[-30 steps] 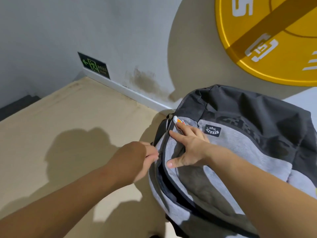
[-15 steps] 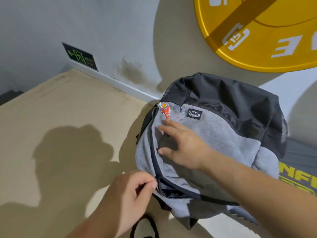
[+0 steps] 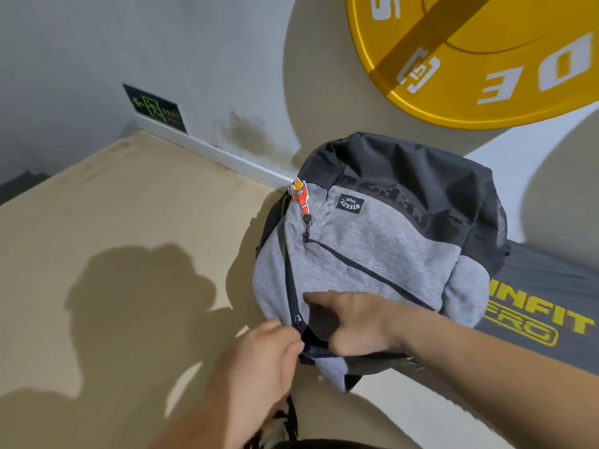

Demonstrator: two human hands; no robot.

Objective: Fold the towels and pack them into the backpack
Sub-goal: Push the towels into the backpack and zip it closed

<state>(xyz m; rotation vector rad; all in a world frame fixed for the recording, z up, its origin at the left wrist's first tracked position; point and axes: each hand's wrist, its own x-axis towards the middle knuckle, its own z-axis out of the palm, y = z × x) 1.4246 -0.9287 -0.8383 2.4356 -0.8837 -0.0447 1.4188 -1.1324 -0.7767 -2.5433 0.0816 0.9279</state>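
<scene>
L hand (image 3: 259,361) pinches zip (image 3: 297,319), R hand (image 3: 353,322) grips grey/blk backpack (image 3: 372,251), mostly zipped.

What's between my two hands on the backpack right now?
In the head view, the black zipper track of the backpack, with its slider, runs between the left hand and the right hand.

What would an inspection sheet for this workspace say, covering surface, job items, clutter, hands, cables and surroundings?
Surface: tan floor; dark mat with yellow lettering at right.
Job's things: grey and black backpack lying front up, main zipper seemingly partly open; towels not seen.
Clutter: rocket charm on the front pocket.
Hands: left hand pinches at the zipper; right hand rests on the backpack, fingers hidden.
Cables: nothing seen.
Surroundings: grey wall, exit sign, yellow disc.
</scene>
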